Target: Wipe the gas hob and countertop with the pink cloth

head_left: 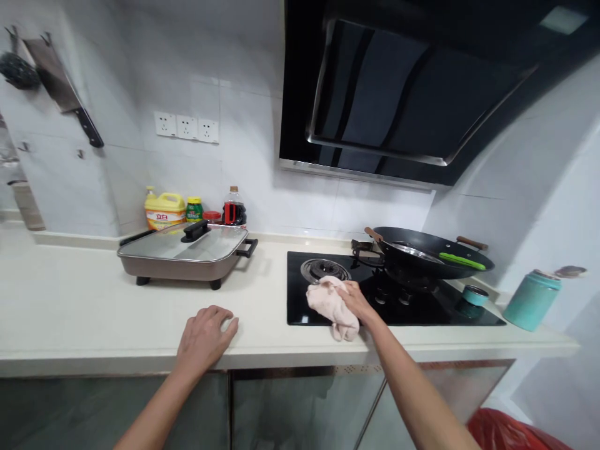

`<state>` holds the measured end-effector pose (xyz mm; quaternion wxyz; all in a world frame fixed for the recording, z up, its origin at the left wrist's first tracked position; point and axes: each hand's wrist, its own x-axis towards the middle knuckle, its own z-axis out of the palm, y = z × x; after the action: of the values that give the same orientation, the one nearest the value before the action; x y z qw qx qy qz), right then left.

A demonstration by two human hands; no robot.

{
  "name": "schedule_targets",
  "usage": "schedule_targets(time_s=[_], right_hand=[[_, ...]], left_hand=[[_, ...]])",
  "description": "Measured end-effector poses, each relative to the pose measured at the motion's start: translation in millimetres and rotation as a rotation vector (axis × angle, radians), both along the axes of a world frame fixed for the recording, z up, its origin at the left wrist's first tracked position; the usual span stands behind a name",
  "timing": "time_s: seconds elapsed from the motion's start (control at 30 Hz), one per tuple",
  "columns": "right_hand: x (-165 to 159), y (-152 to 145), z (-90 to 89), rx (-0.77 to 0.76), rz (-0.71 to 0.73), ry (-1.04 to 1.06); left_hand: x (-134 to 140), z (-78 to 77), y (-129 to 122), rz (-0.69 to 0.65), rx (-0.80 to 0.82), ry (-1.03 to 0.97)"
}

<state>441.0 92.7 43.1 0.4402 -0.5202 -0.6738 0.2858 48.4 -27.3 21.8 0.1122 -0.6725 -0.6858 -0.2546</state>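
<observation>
A pale pink cloth (pixel 332 305) lies bunched under my right hand (pixel 355 300), whose fingers grip its right side. The cloth rests on the left front of the black glass cooktop (pixel 300 306), just in front of the round left burner (pixel 325 269), and a corner hangs over the cooktop's front edge onto the counter. My left hand (pixel 206 334) rests on the pale countertop (pixel 262 312) near its front edge. It holds nothing, with the thumb apart from the slightly bent fingers.
An electric pan (pixel 173 269) with a glass lid stands back left, before several bottles. On the right burner sits a black wok (pixel 422 272) with a green-handled utensil (pixel 462 260). A small turquoise container (pixel 475 295) and turquoise jar (pixel 532 300) are farther right. The range hood (pixel 375 94) overhangs.
</observation>
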Motion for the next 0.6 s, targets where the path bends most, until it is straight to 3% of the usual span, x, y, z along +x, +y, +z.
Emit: schedule_targets(time_s=[0.17, 0.3, 0.37, 0.5, 0.6], right_hand=[[73, 7, 12.9, 0.019, -0.262, -0.165], [81, -4, 30.2, 0.14, -0.392, -0.232], [65, -14, 30.7, 0.214, -0.324, -0.356], [28, -26, 12.3, 0.26, 0.007, -0.815], [27, -18, 0.4, 0.149, -0.084, -0.937]], left_hand=[[-1, -2.2, 1, -0.001, 0.012, -0.002], [0, -1.7, 1, 0.0, 0.003, -0.008], [0, -0.7, 0, 0.002, -0.006, -0.015], [2, 1.1, -2, 0.006, -0.002, -0.002], [3, 1.9, -5, -0.003, 0.005, 0.023]])
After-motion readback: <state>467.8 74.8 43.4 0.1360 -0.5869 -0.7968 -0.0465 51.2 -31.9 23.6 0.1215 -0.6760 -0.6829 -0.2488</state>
